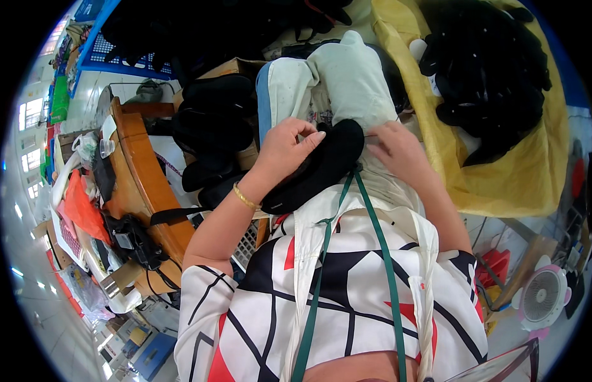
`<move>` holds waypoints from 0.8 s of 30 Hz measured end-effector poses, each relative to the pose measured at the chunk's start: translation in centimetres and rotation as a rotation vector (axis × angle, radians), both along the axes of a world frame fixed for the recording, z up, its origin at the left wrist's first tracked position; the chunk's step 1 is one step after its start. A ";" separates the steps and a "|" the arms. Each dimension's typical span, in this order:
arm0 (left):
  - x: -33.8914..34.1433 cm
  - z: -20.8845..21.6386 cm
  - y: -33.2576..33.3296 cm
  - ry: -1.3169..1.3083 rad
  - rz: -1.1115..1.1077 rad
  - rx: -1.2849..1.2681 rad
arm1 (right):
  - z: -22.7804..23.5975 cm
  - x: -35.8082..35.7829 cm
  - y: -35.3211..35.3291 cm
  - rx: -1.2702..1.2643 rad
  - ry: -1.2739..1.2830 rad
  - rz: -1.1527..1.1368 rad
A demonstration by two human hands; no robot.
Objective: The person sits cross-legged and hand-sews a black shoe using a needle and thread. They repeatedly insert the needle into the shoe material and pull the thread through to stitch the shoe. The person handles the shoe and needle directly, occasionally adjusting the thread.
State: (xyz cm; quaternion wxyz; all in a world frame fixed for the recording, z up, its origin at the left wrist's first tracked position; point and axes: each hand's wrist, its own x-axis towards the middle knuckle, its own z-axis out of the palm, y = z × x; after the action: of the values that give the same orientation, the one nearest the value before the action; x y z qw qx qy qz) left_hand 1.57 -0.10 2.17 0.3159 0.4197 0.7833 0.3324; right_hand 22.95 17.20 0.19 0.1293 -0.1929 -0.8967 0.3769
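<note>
A black, soft shoe-shaped piece point(337, 149) lies slantwise across my lap, its rounded end toward the upper right. My left hand point(288, 149) is closed on its upper edge, thumb and fingers pinching the fabric. Just beyond the rounded end is my right hand point(398, 148), its fingers bent but apart, with nothing visible between them. Whether those fingertips touch the piece is hard to tell. Pale trousers or a cover point(356, 79) show on my legs beneath. Green apron straps point(372, 223) hang down to the near edge of the piece.
Dark shoe-shaped pieces point(213, 130) are piled left of my knees, beside a wooden table point(140, 184). On the right, a yellow sack point(509, 184) holds many black pieces. A blue basket point(111, 60) with black items stands far left; a fan point(543, 294) is at lower right.
</note>
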 end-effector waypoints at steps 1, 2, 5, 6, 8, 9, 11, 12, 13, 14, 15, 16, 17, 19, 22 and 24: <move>0.2 0.6 -0.2 0.013 -0.010 0.010 | -0.9 -0.1 -0.4 0.087 0.001 0.045; 0.4 1.0 -0.5 0.025 -0.010 0.020 | -0.9 -0.6 -0.7 0.175 0.002 0.101; 2.1 1.3 -0.2 -0.343 0.037 -0.121 | 1.1 -0.4 -2.2 0.041 0.107 0.111; 2.7 0.9 0.0 -0.423 0.051 -0.093 | 1.4 -0.6 -3.1 0.054 0.172 0.166; 3.2 -0.3 0.1 -0.421 0.050 -0.093 | 1.9 -1.2 -4.5 0.083 0.305 0.272; 3.3 -0.7 0.1 -0.418 0.048 -0.091 | 2.4 -1.4 -4.6 0.027 0.252 0.266; 2.9 -0.7 -0.1 -0.624 0.119 -0.078 | 3.5 -1.8 -4.6 -0.088 0.147 0.251; 2.6 -0.4 -0.3 -0.807 0.202 -0.071 | 2.6 -1.7 -4.4 -0.153 0.139 0.148; 2.4 -0.2 -0.3 -0.990 0.287 -0.063 | 2.4 -1.9 -4.0 -0.223 0.083 0.115; 2.5 0.2 -0.3 -1.089 0.338 -0.067 | 2.5 -2.1 -3.6 -0.293 0.027 0.080; 2.3 0.1 -0.5 -1.126 0.335 -0.091 | 2.4 -2.3 -3.1 -0.362 -0.030 0.046; 1.9 0.0 -1.0 -1.163 0.332 -0.115 | 1.5 -2.6 -2.9 -0.226 0.044 0.099; 1.7 0.0 -1.1 -1.200 0.327 -0.139 | 1.0 -2.9 -2.9 -0.158 0.055 0.100; 1.8 0.7 -1.1 -0.957 0.249 -0.221 | 0.4 -3.7 -2.9 -0.020 0.075 0.101; 2.7 -0.2 -2.0 -0.545 0.096 -0.107 | 0.5 -4.8 -2.9 0.155 0.046 0.147; 2.8 -0.7 -2.2 -0.413 0.063 -0.013 | -0.4 -5.3 -2.9 0.206 0.021 0.180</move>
State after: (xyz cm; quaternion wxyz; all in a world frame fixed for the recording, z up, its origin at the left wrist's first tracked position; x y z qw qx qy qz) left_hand 4.37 -2.27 1.46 0.4619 0.3161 0.7166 0.4161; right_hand 17.68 14.31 -0.25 0.1234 -0.0932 -0.9429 0.2949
